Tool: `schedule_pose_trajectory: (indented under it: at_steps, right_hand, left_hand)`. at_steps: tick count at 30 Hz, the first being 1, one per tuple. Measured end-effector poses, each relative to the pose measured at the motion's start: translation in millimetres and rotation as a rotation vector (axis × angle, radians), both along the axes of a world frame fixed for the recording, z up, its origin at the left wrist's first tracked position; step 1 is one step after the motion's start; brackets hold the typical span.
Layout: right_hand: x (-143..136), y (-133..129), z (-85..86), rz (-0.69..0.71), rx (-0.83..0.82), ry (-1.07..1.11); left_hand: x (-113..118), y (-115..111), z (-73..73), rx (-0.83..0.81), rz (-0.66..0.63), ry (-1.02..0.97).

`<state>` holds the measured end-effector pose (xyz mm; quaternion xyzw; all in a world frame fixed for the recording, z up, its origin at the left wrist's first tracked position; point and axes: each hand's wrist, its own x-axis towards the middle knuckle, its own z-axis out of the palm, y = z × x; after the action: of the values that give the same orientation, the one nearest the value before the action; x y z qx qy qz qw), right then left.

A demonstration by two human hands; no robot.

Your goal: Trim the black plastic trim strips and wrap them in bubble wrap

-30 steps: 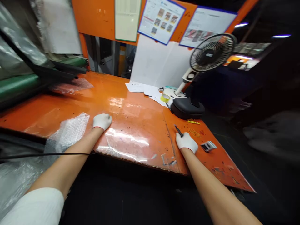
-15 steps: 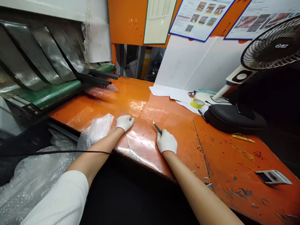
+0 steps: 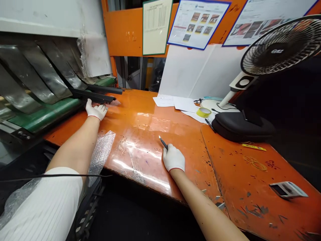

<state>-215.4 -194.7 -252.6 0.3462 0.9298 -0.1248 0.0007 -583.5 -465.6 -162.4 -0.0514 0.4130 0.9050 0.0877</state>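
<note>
My left hand (image 3: 96, 109), in a white glove, reaches to the end of the green conveyor belt (image 3: 47, 112). Its fingers are spread, and its thumb is close to the nearer black channel-shaped strip (image 3: 94, 96); whether they touch I cannot tell. A second black strip (image 3: 105, 89) lies just behind. Both strips stick out from the belt over the orange table (image 3: 140, 140). In my gloved right hand (image 3: 174, 159) is a craft knife (image 3: 163, 142), its pale blade pointing up and away from me. That hand rests near the table's front edge.
Bubble wrap (image 3: 102, 149) hangs over the front edge. Papers (image 3: 184, 103), a yellow tape roll (image 3: 204, 112), a fan (image 3: 237, 83) and a black case (image 3: 243, 127) stand at the back right. Dark scraps (image 3: 255, 211) and a yellow cutter (image 3: 253, 147) lie on the right.
My left hand has moved left and forward from the table's middle to the black strips, its fingers opening. My right hand keeps the knife in about the same place. The view has shifted slightly.
</note>
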Motion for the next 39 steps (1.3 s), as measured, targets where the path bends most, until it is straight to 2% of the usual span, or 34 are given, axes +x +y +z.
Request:
schedule_pose_trajectory:
  at_steps: [4,7,10,13,16,18,20,23,26,28,34,39]
  right_hand:
    - [0.7,0.7,-1.0,0.003,0.007,0.020]
    - [1.7,-0.7,0.8,0.031,-0.004,0.033]
    - [2.5,-2.9,2.7,0.034,-0.034,0.056]
    - [5.1,-5.7,1.6,0.005,-0.093,0.148]
    - [15.4,-15.5,-2.4,-0.076,-0.338,0.481]
    - [29.6,-31.1,-4.6,-0.148,-0.635,0.796]
    - [49.8,-55.3,-4.4,-0.129,-0.929,1.062]
    - [84.8,-99.6,1.9,0.061,-1.174,1.268]
    - [112.4,-136.0,11.8,0.192,-1.239,1.292]
    - [122.9,-149.0,18.1,0.244,-1.230,1.265]
    - [134.7,-151.8,28.6,0.369,-1.068,1.235]
    - [136.2,-152.4,24.7,0.332,-1.050,1.284]
  left_hand:
    - [11.6,20.4,8.6,0.006,0.002,0.014]
    - [42.4,40.3,13.0,-0.010,0.013,-0.013]
    - [101.6,55.1,7.0,0.044,-0.116,-0.056]
    - [176.6,59.0,-15.0,0.085,-0.260,-0.083]
    - [241.5,49.8,-44.3,0.127,-0.354,0.000]
    - [272.1,40.7,-60.1,0.143,-0.414,0.063]
    - [294.3,33.3,-69.8,0.159,-0.452,0.117]
    - [320.6,27.7,-75.4,0.203,-0.468,0.197]
    - [344.4,24.7,-77.8,0.218,-0.503,0.248]
    - [358.1,21.6,-80.4,0.199,-0.548,0.270]
    - [383.6,16.1,-84.1,0.146,-0.698,0.295]
    - [400.3,23.6,-72.5,0.162,-0.641,0.311]
